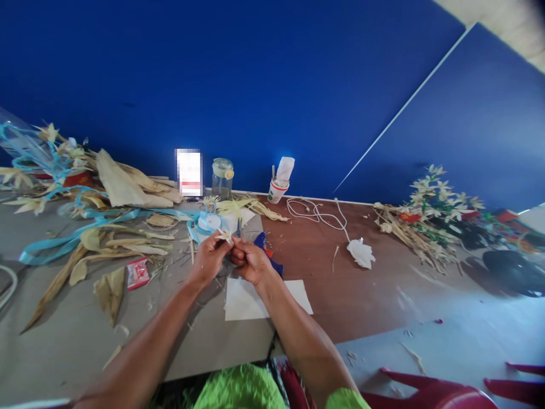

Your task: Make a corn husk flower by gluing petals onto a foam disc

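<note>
- The blue wall point(255, 85) fills the top of your view; a pale seam slants across its right part.
- Your table point(323, 295) is grey on the left and brown on the right, with fine scraps strewn about.
- The pale surface point(374, 363) at lower right holds more scraps; you can't tell clearly what it is.
- A maroon chair point(430, 395) is cut off by the bottom edge.
- Dried husks point(128, 182) heap up at left by the wall, blurring towards the edge.
- White blossoms point(438, 196) stand at right beside dried stalks point(419, 238); the dark shape point(517, 272) further right is too smeared to name.
- Your left hand point(208, 260) pinches the flower between thumb and fingertips. Your right hand point(253, 261) has its fingers curled in close against it; you can't tell what they grip.
- White paper point(293, 292) lies partly under your right forearm.
- Blue ribbon point(55, 247) trails across the grey side.
- A jar point(222, 179) and a cup point(277, 190) stand near the wall; the white rectangle point(189, 173) left of them is pixelated.
- Your right hand partly hides a blue-and-orange thing point(277, 268).
- The small pale flower point(225, 236) sits at your fingertips above the table, its lower part hidden.
</note>
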Demonstrator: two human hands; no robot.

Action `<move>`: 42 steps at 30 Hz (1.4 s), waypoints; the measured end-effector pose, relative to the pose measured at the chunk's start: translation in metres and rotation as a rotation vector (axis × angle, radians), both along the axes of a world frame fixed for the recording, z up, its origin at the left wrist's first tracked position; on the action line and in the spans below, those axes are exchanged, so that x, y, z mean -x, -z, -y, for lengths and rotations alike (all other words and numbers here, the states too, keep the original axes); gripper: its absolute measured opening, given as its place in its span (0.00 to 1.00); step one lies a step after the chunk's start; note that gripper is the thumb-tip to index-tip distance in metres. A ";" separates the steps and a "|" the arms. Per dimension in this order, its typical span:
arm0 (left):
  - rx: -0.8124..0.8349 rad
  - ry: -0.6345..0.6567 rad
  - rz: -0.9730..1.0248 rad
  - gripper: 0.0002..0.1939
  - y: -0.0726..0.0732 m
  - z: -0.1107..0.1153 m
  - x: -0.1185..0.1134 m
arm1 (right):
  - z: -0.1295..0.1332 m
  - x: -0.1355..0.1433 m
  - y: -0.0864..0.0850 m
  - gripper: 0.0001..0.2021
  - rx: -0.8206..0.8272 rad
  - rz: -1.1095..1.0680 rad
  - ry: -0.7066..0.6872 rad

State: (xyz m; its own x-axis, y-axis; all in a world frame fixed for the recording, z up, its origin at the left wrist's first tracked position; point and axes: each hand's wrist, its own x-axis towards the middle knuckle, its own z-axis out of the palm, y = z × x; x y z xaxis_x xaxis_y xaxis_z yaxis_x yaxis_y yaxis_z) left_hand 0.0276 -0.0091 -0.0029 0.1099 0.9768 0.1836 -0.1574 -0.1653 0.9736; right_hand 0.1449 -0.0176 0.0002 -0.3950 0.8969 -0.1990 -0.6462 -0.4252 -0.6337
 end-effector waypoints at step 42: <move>0.109 0.049 0.109 0.12 -0.007 -0.004 0.020 | 0.015 0.000 -0.007 0.08 -0.708 1.145 0.410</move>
State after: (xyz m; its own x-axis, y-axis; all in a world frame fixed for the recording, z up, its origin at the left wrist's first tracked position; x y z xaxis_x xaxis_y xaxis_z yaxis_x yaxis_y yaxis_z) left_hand 0.0072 -0.0051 0.0045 0.1434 0.9855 0.0904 -0.2683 -0.0492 0.9621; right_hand 0.1447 -0.0330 0.0074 -0.0138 0.9513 0.3081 0.3679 0.2913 -0.8831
